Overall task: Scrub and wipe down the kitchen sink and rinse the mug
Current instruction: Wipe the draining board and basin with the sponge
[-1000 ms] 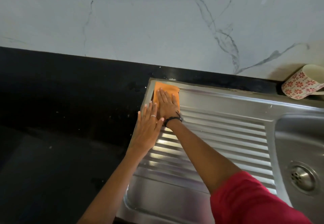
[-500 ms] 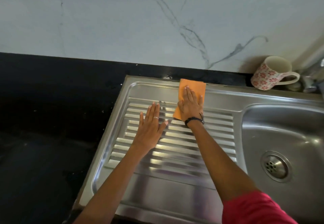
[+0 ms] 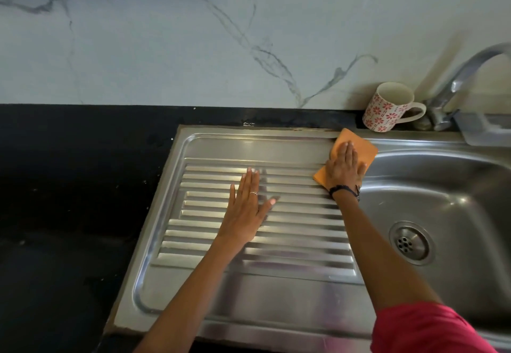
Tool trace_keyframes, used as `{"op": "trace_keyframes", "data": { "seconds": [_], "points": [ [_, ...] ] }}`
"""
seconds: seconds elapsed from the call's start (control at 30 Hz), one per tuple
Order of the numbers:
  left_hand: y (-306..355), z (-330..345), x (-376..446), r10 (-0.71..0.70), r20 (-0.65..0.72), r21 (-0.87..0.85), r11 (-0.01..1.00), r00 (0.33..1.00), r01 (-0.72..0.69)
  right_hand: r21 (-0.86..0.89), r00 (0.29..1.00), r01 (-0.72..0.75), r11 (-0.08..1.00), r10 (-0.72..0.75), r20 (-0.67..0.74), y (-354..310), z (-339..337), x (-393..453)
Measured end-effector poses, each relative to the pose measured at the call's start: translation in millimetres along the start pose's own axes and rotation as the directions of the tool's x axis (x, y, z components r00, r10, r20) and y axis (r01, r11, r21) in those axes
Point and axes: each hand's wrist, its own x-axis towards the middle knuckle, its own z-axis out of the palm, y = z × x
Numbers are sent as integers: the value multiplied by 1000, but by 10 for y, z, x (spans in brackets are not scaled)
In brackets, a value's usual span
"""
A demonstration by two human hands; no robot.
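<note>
The right hand point(image 3: 344, 170) presses flat, fingers straight, on the orange cloth point(image 3: 356, 142) at the back of the sink's point(image 3: 276, 311) drainboard, beside the basin. The left hand point(image 3: 246, 209) lies flat, holding nothing, on the ridges. The mug point(image 3: 387, 109) stands just behind the cloth, beside the tap point(image 3: 453, 90).

Orange cloth point(image 3: 356, 142); red-flowered white mug point(image 3: 387, 109); black counter point(image 3: 69, 186).

No text, label, brand or number can be read anywhere — only a red flower pattern on the mug point(image 3: 387, 109).
</note>
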Motion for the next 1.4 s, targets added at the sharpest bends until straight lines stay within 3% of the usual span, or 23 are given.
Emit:
{"op": "trace_keyframes", "data": {
  "seconds": [0.1, 0.23, 0.4, 0.53, 0.73, 0.87, 1.07, 1.23, 1.4],
  "points": [
    [-22, 70, -94, 68, 37, 103, 992, 997, -72, 45, 999, -44, 998, 44, -9, 67, -24, -176],
    [153, 87, -136, -13, -29, -80, 997, 999, 11, 94, 999, -43, 995, 44, -1, 162, -6, -480],
    [362, 95, -160, -2, -89, -175, 984, 996, -14, 16, 998, -56, 998, 56, -35, 118, 59, -815],
    [194, 92, -183, -4, -70, -139, 990, 998, -6, -83, 1000, -13, 996, 11, -19, 105, 86, -926],
    [-247, -29, -275, -20, -23, -73, 997, 1000, 18, 24, 999, -34, 999, 34, -12, -29, 8, -563],
    [-551, -157, -378, -27, 25, -17, 999, 999, 27, -6, 995, -47, 999, 46, -88, -162, 47, -524],
    [-969, -335, -540, -82, -42, 70, 994, 996, 85, -80, 992, 126, 989, -127, -2, -752, 295, -887],
    [-1257, -410, -699, -119, -73, 27, 992, 990, 122, -61, 936, 346, 936, -340, 94, -1608, 742, -1248],
    [-1517, -424, -819, -178, -62, 13, 984, 982, 179, 7, 893, 438, 899, -436, 109, -2280, 1000, -1378]
  ]
}}
